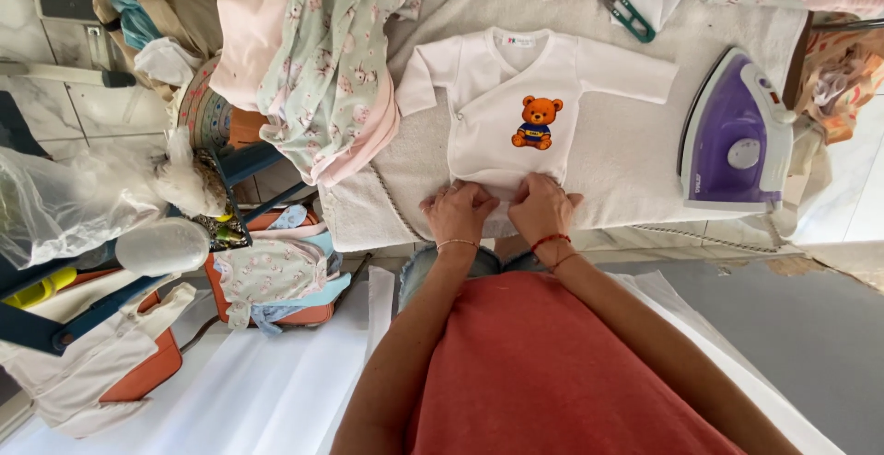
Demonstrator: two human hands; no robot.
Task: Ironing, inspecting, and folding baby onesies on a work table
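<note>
A small white long-sleeved baby shirt with an orange teddy bear print [516,105] lies spread flat on the towel-covered counter [626,160]. The left hand [458,213] and right hand [541,207] rest side by side, fingers curled over its bottom hem. A purple-and-white steam iron [734,137] stands just to the right.

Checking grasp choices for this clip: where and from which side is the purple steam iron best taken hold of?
Grip the purple steam iron by its arched handle along the top, coming from above. It rests flat on the white towel-covered table to the right of the white baby shirt with the bear print, so the handle faces up. The right hand is likely nearer.
</note>
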